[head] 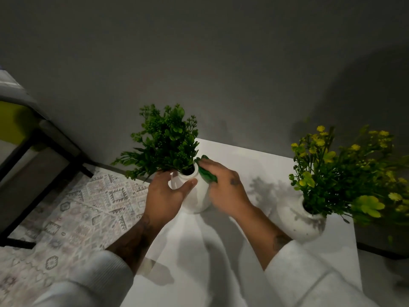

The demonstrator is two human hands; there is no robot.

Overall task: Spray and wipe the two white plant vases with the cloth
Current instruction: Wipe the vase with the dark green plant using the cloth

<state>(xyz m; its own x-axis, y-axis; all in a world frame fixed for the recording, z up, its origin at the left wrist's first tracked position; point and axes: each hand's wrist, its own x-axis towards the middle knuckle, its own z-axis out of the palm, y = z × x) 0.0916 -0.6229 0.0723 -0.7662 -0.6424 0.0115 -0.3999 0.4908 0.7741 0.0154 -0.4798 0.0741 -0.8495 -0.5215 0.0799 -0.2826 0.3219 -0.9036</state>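
A round white vase (pixel 195 200) with dark green foliage (pixel 166 142) stands near the left edge of the white table (pixel 221 251). My left hand (pixel 166 193) grips its neck, thumb curled round the front of the rim. My right hand (pixel 225 189) presses a green cloth (pixel 207 173) against the vase's right shoulder; most of the cloth is hidden under the fingers. A second white vase (pixel 303 224), holding a plant with yellow flowers (pixel 345 165), stands at the table's right side, apart from both hands. No spray bottle is in view.
A grey wall (pixel 199 63) rises directly behind the table. A patterned rug (pixel 73 213) covers the floor on the left, beside a dark-framed piece of furniture (pixel 33 156). The table's left edge runs close under the held vase.
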